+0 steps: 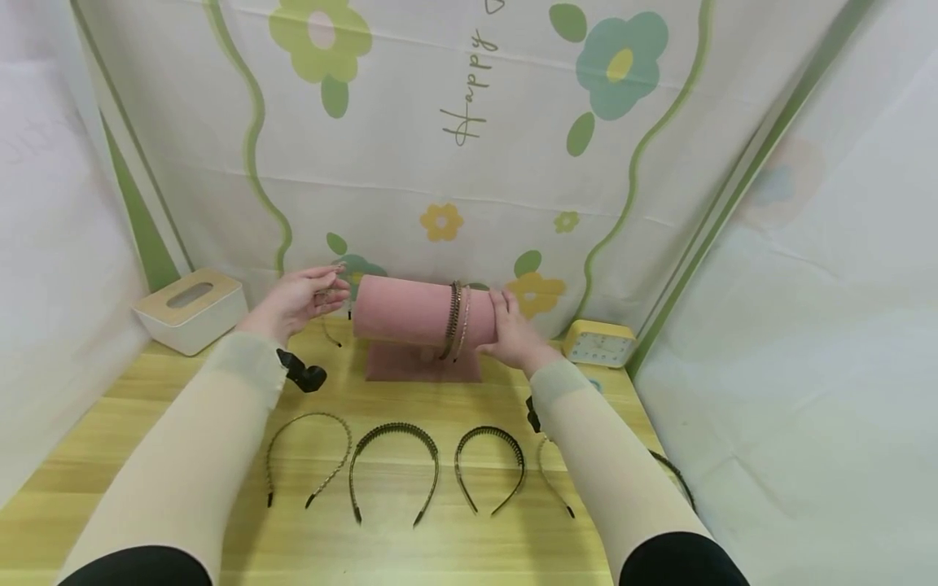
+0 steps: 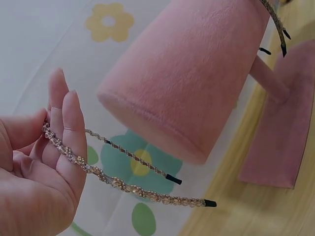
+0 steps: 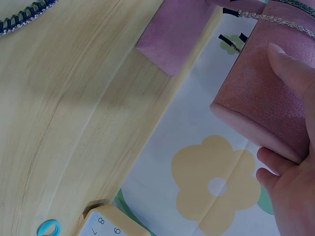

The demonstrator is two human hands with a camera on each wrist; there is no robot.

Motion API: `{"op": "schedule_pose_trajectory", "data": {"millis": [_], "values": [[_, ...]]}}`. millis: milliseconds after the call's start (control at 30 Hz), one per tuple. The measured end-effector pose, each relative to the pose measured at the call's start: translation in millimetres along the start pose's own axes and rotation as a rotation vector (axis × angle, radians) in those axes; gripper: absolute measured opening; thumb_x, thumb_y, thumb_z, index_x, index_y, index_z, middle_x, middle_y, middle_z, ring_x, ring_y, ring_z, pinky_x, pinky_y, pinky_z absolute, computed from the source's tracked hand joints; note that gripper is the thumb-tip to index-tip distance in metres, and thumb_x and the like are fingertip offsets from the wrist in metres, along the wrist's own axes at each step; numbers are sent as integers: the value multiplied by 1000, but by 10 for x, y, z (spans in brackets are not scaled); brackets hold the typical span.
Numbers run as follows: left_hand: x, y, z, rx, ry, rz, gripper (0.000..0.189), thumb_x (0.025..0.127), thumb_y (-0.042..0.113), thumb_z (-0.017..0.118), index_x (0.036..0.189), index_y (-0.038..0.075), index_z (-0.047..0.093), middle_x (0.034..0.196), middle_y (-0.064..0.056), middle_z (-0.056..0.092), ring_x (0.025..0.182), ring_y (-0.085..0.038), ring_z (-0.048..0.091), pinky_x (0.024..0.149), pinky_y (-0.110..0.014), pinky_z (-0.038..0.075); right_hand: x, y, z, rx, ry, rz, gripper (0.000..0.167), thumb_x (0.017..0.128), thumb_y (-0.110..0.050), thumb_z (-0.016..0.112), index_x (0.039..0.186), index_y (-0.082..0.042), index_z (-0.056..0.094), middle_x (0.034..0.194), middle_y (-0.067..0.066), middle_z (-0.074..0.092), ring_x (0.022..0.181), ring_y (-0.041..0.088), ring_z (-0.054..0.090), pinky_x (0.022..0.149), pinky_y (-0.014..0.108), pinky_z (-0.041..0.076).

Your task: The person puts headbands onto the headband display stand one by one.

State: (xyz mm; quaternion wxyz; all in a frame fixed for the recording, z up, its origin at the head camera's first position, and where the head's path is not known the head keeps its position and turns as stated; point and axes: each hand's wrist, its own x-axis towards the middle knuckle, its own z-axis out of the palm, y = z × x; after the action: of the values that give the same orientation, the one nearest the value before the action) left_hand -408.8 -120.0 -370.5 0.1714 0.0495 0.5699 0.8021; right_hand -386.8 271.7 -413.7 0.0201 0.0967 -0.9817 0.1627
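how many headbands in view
8 thin, arched headbands: one in the left hand, two around the pink plush cylinder, five on the pale wood-grain table, two of these partly behind the right arm; more may be hidden.

Cloth-walled setting, soft light falling.
White back cloth is hanging beyond left hand and right hand; green wavy lines and sideways "Happy" lettering are running above them, a yellow printed flower showing beside the right. White side walls are standing outward of each: left wall, right wall. Yellowish wood-grain table is extending nearer than both, faint shadows crossing it.
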Motion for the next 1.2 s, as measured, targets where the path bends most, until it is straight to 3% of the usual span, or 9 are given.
{"op": "schedule_pose_trajectory", "data": {"millis": [433,800,1000,1200], "values": [[117,-62,235,13,9,-1,51,107,10,39,155,0,24,86,-2,68,76,-11,69,81,-24,55,-6,-19,-15,11,-11,1,119,80,-37,84,159,-26,-5,163,11,-5,130,43,42,105,51,40],[230,-115,406,74,61,9,49,107,11,41,154,2,31,87,-2,67,75,-9,67,77,-22,55,-9,-18,-18,2,-4,1,119,80,-38,83,159,-25,-4,163,10,-3,129,43,43,104,51,40],[242,-122,519,178,66,17,49,107,13,41,153,1,30,96,-3,67,82,-9,69,84,-24,54,-22,-29,-24,9,-8,-1,119,80,-36,83,159,-25,-4,163,11,-4,130,44,42,105,52,39],[223,-113,679,370,190,60,44,104,11,50,144,-6,44,115,-21,68,87,-16,72,82,-29,56,-26,-36,-33,20,-4,-3,118,80,-35,84,159,-24,-3,163,11,-3,131,44,41,106,52,38]]}}
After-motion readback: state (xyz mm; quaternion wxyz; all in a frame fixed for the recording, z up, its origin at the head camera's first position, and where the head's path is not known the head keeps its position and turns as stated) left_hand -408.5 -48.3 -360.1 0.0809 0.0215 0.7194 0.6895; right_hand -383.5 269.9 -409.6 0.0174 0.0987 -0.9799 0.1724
